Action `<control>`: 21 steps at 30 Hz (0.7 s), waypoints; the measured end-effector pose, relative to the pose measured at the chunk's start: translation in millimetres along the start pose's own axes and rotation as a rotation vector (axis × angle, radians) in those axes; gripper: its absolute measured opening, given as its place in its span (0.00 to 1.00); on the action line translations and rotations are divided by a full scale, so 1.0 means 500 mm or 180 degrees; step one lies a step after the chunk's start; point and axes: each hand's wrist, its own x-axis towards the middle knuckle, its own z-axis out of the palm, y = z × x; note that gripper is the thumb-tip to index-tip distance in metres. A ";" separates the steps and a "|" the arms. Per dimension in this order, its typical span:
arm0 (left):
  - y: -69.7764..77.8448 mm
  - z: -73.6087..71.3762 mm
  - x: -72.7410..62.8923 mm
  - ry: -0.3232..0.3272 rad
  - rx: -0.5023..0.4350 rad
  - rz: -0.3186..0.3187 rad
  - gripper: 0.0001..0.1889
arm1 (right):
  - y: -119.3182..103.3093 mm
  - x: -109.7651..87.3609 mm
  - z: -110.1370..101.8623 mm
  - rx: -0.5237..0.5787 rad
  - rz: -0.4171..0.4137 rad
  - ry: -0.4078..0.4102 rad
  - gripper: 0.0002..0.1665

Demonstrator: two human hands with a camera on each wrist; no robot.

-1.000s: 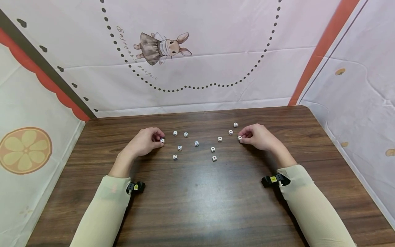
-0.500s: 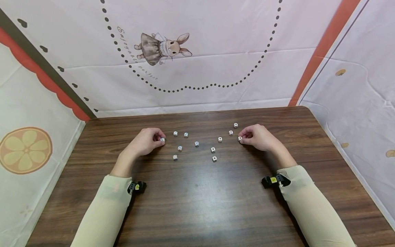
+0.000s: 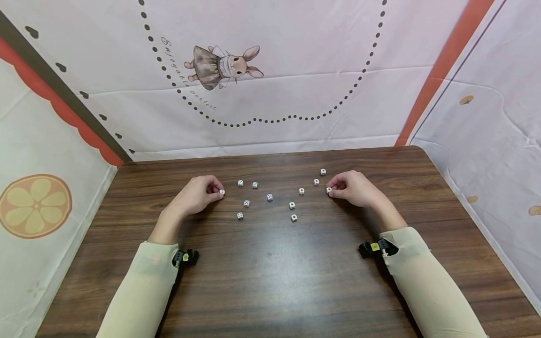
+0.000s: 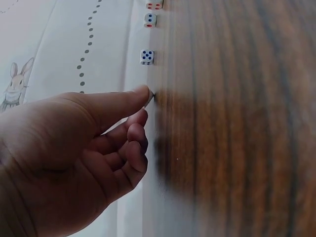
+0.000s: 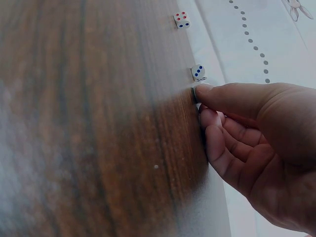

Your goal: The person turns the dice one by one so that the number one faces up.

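Dice (image 3: 269, 197): one pinched in each hand, ten loose between

Brown table (image 3: 270, 277) under everything. Left hand (image 3: 195, 194): nearly closed, thumb and fingertips pinching left die (image 3: 222, 192), other fingers curled in. Right hand (image 3: 354, 188): nearly closed too, same pinch on right die (image 3: 328, 190), thumb covering most of it in wrist view. Loose dice spread apart on table between hands. Vs half a second ago: left hand and its die slightly further left; right hand, loose dice essentially same.
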 end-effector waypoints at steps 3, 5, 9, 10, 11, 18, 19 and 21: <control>0.000 0.000 -0.002 -0.0022 -0.0006 -0.0054 0.04 | 0.000 0.000 0.000 0.0009 -0.0004 0.0010 0.06; -0.001 0.000 -0.002 -0.0033 -0.0005 -0.0072 0.05 | -0.001 0.000 0.000 0.0023 -0.0015 0.0016 0.06; -0.002 0.000 -0.003 -0.0048 0.0002 -0.0088 0.05 | -0.001 -0.001 0.000 0.0047 -0.0045 0.0026 0.06; -0.002 0.000 -0.003 -0.0049 0.0005 -0.0089 0.05 | -0.001 -0.001 0.000 0.0049 -0.0042 0.0027 0.06; -0.002 0.000 -0.004 -0.0050 0.0003 -0.0092 0.05 | -0.001 -0.002 0.000 0.0046 -0.0041 0.0029 0.06; -0.003 0.001 -0.002 -0.0033 0.0012 -0.0063 0.06 | -0.001 -0.001 0.001 0.0053 -0.0032 0.0020 0.06; -0.002 0.001 -0.002 -0.0023 0.0016 -0.0071 0.07 | -0.001 -0.001 0.000 0.0056 -0.0029 0.0017 0.06; -0.001 0.001 -0.001 0.0003 0.0040 -0.0099 0.09 | -0.001 -0.001 0.000 0.0053 -0.0019 0.0013 0.06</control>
